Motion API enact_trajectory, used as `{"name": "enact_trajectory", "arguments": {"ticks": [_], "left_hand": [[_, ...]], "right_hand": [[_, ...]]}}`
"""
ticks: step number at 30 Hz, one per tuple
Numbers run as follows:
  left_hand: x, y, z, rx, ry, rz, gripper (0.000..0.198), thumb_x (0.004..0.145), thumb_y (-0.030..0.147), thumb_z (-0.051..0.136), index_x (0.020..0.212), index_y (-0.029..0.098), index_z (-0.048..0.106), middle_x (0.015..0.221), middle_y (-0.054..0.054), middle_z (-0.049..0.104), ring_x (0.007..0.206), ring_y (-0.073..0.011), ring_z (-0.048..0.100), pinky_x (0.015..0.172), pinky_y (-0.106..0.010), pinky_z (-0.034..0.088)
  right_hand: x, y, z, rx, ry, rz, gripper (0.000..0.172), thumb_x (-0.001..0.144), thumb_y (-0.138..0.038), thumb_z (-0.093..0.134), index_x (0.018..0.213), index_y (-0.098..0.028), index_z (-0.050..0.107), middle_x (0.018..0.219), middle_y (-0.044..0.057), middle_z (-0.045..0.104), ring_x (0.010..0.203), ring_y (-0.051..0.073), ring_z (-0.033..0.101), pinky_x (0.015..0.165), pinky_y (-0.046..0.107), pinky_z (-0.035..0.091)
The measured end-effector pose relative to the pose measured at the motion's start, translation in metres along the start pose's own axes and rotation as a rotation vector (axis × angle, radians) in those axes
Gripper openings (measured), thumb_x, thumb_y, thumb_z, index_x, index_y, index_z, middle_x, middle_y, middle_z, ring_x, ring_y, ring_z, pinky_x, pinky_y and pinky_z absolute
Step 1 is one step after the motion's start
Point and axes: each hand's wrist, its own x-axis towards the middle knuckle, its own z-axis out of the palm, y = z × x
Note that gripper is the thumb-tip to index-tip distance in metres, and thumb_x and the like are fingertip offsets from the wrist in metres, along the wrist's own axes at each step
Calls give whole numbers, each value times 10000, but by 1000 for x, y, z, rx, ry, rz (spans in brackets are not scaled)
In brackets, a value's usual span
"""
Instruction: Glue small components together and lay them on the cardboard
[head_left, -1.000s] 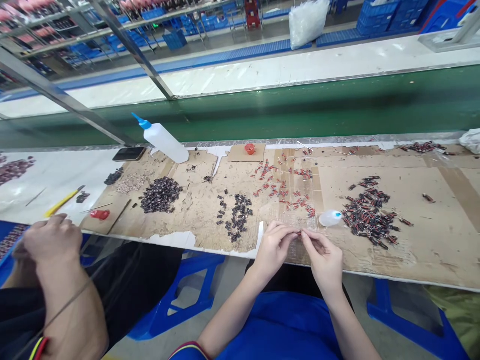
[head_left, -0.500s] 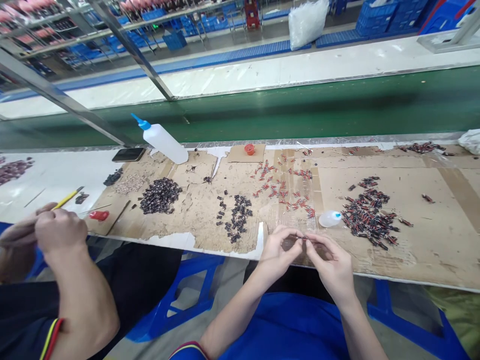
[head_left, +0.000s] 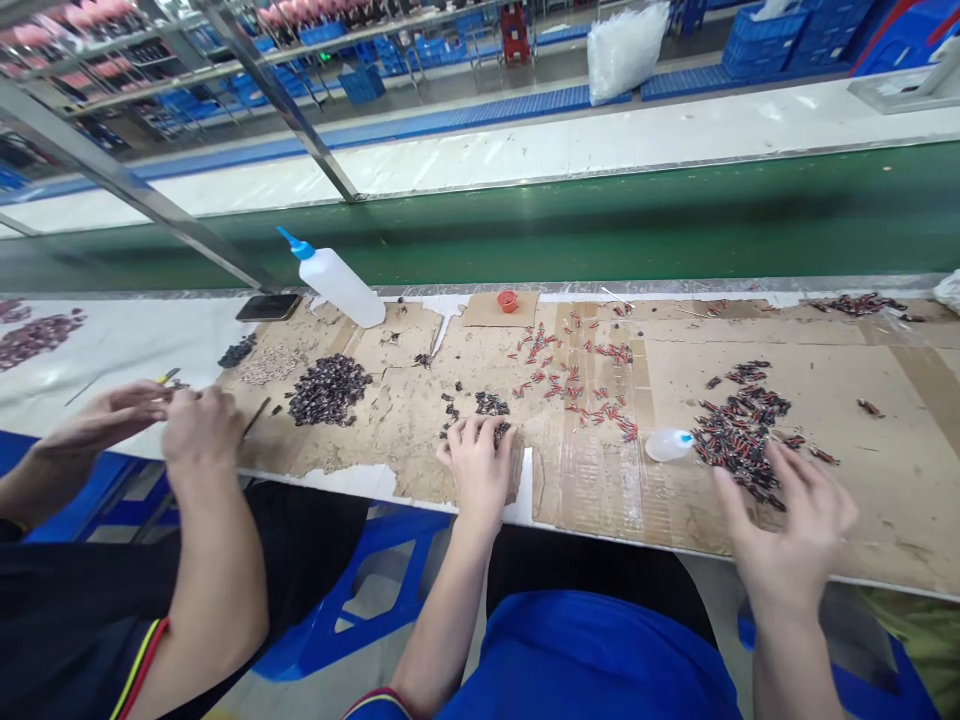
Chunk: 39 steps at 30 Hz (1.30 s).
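My left hand (head_left: 478, 468) rests on the small pile of black parts (head_left: 491, 404), fingers apart and bent down onto it; the fingertips partly hide the pieces. My right hand (head_left: 799, 525) is at the near edge of a larger heap of black-and-red parts (head_left: 739, 425), thumb and fingers spread, with nothing visible gripped. A small white squeeze bottle (head_left: 667, 445) with a blue tip lies just left of that heap. Between my hands, farther back, small red pieces (head_left: 574, 385) are scattered over the cardboard (head_left: 600, 490).
At left, a co-worker's hands (head_left: 199, 430) work close to the table. Beyond lie a dark pile (head_left: 328, 390), a tall white bottle (head_left: 341, 285) with a blue nozzle, a phone (head_left: 268, 307) and a red cap (head_left: 508, 301). A green belt (head_left: 637, 220) runs behind.
My hands were together holding a small part in front of me; they have separated, left to the black pile, right to the black-and-red heap. The co-worker's hands moved right.
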Motion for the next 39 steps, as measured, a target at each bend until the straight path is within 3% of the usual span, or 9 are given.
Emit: {"name": "enact_trajectory", "arguments": {"ticks": [4, 8, 12, 15, 19, 26, 29, 34, 39], "left_hand": [[12, -6, -2, 20, -77, 60, 124, 886, 265, 606, 863, 256, 727, 1006, -81, 708, 1070, -323, 490, 923, -531, 305], [21, -6, -8, 28, -192, 98, 99, 845, 221, 663, 787, 254, 737, 974, -66, 709, 1057, -319, 498, 895, -503, 325], [22, 0, -13, -39, -216, 129, 110, 831, 227, 684, 728, 245, 719, 950, -47, 714, 1032, -288, 530, 885, -460, 344], [11, 14, -9, -177, -305, 177, 96, 864, 245, 652, 791, 246, 714, 897, -17, 731, 959, -234, 589, 895, -423, 358], [-11, 40, 7, -316, -428, 232, 82, 863, 257, 665, 801, 251, 718, 875, -1, 754, 925, -207, 625, 903, -406, 359], [-32, 46, 26, -406, -471, 239, 95, 831, 192, 701, 783, 273, 713, 922, 25, 774, 1076, -228, 606, 981, -459, 312], [-32, 42, 24, -421, -484, 195, 106, 793, 187, 739, 843, 277, 718, 944, 15, 770, 1092, -231, 606, 999, -462, 318], [-33, 40, 23, -429, -482, 161, 152, 784, 150, 730, 882, 266, 723, 942, 2, 765, 1087, -227, 623, 997, -450, 347], [-32, 42, 25, -414, -467, 146, 147, 774, 138, 735, 860, 257, 729, 917, 6, 769, 1072, -227, 636, 996, -452, 350]], "right_hand": [[-6, -10, 27, 42, -158, -68, 508, 800, -546, 653, 1173, -201, 630, 1197, 159, 592, 1323, 396, 318, 1050, 607, 331], [-6, -16, 42, 104, -215, -63, 370, 853, -532, 581, 1012, -203, 633, 1189, 156, 603, 1360, 377, 269, 1057, 619, 306], [-5, -20, 38, 328, -274, 105, 333, 792, -494, 666, 931, -218, 541, 1142, 138, 662, 1252, 337, 486, 1001, 576, 401], [-7, -22, 32, 553, -354, 333, 370, 707, -468, 747, 860, -227, 513, 899, 79, 724, 859, 260, 683, 745, 431, 543], [-10, -22, 32, 711, -247, 507, 385, 610, -469, 801, 800, -196, 607, 690, 26, 685, 551, 172, 614, 496, 290, 457], [-6, -25, 36, 993, -24, 754, 333, 594, -460, 789, 684, -177, 639, 654, 41, 673, 535, 162, 589, 454, 259, 398], [-11, -30, 37, 896, -28, 736, 336, 643, -483, 765, 695, -172, 651, 641, 39, 671, 472, 136, 540, 402, 239, 342], [-19, -41, 38, 625, -136, 531, 336, 709, -508, 723, 682, -179, 657, 594, 35, 663, 535, 182, 608, 520, 291, 474], [-17, -48, 39, 511, -185, 430, 392, 740, -569, 664, 628, -194, 650, 539, 24, 642, 484, 166, 577, 480, 272, 458]]}}
